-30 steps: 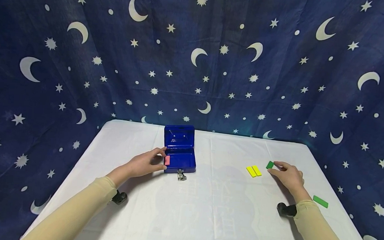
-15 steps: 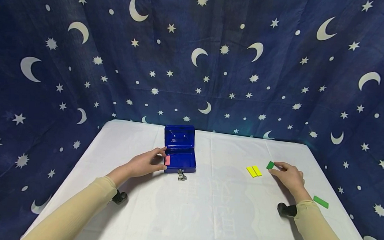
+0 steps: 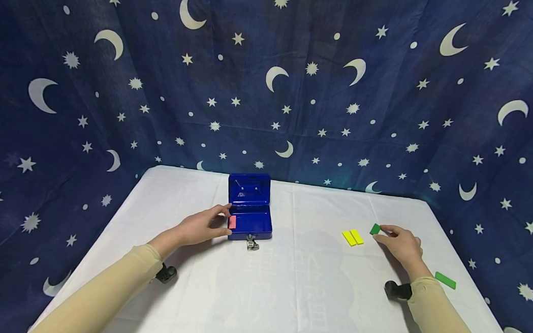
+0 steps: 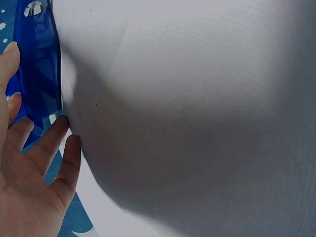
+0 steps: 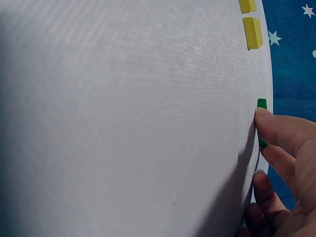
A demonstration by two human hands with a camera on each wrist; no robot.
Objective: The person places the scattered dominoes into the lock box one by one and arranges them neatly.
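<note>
A small blue metal cash box (image 3: 252,221) stands on the white table with its lid raised. My left hand (image 3: 198,226) holds the box's left end, thumb at the front corner and fingers toward the back. In the left wrist view, the fingers lie beside the box's blue side (image 4: 42,64). A pink block (image 3: 232,222) shows inside the left wall, between thumb and index finger; whether they touch it, I cannot tell. On the right, my right hand (image 3: 401,246) pinches a small green block (image 3: 375,229) at the table between thumb and index finger.
Two yellow blocks (image 3: 353,237) lie side by side, left of the right hand. Another green block (image 3: 445,280) lies near the right table edge, beside the sleeve. A metal latch (image 3: 251,244) hangs at the box front. A starry cloth (image 3: 297,112) hangs behind the white table (image 3: 286,290).
</note>
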